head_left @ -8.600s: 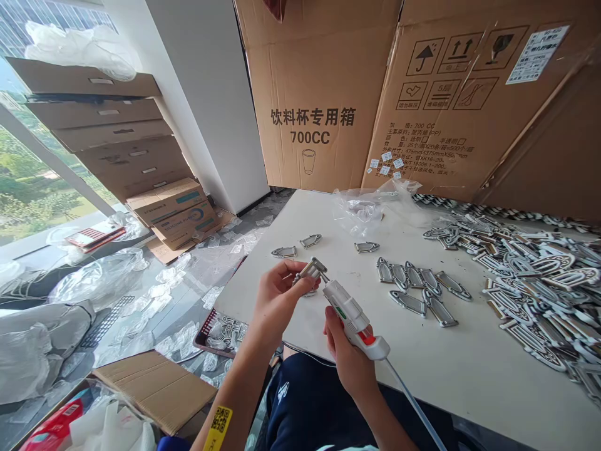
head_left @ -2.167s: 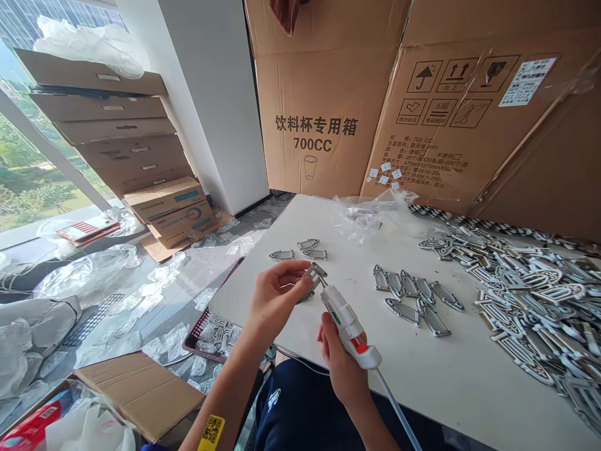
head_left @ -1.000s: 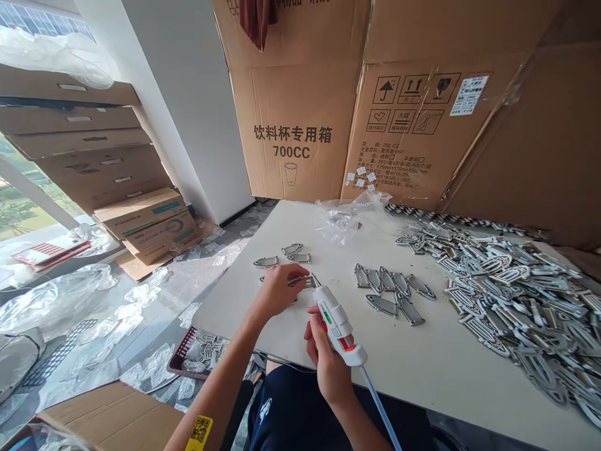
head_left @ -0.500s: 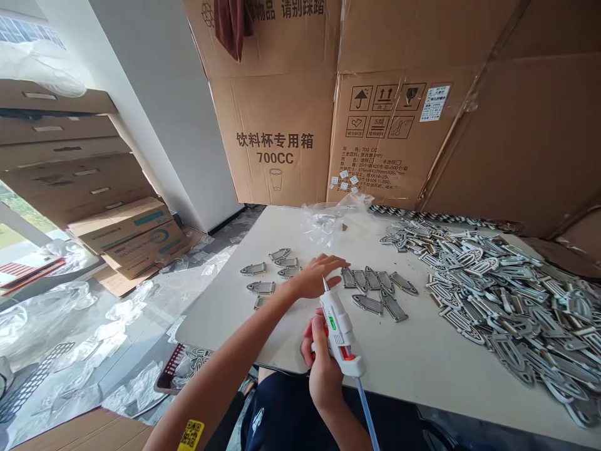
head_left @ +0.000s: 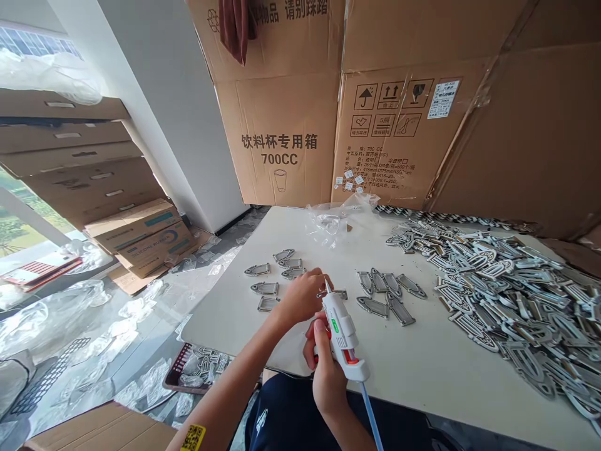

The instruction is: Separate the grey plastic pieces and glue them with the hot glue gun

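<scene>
My right hand (head_left: 328,379) is wrapped round a white hot glue gun (head_left: 342,329), its nozzle pointing up and away from me. A blue-tinted glue stick (head_left: 370,413) trails from the gun's back end. Just behind the nozzle, my left hand (head_left: 303,297) pinches a grey bullet-shaped frame piece (head_left: 341,293), partly hidden by the gun and fingers. Several similar pieces (head_left: 264,289) lie spaced apart left of that hand. To the right of the gun, another loose group of frame pieces (head_left: 374,307) rests on the white table (head_left: 375,369).
A large heap of grey frame pieces (head_left: 507,282) covers the table's right side. Clear plastic film (head_left: 326,228) lies at the back, before tall cardboard (head_left: 282,106). Below the left edge stands a dark red basket (head_left: 173,371) of pieces. Plastic wrappers (head_left: 124,335) litter the floor.
My left hand has closed on a frame piece from the right group and drawn it left, close to the nozzle. The glue gun stays in my right hand, nearly still.
</scene>
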### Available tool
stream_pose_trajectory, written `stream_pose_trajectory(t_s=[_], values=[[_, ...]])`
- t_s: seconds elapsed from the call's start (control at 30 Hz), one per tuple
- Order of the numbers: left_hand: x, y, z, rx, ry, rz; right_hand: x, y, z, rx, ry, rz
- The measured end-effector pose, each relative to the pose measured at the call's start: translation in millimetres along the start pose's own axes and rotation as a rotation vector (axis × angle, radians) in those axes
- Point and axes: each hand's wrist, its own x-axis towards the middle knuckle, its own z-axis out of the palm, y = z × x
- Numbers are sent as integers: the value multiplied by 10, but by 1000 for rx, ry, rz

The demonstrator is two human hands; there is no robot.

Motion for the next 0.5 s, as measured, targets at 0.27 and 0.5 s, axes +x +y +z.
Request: stream_pose_trajectory(t_s=[0.27, 0.5], values=[[-483, -73, -111, -550, 288, -304, 36, 7, -15, -57, -32, 78], [-703, 16, -308, -779, 366, -324, 59, 11, -13, -93, -72, 196]])
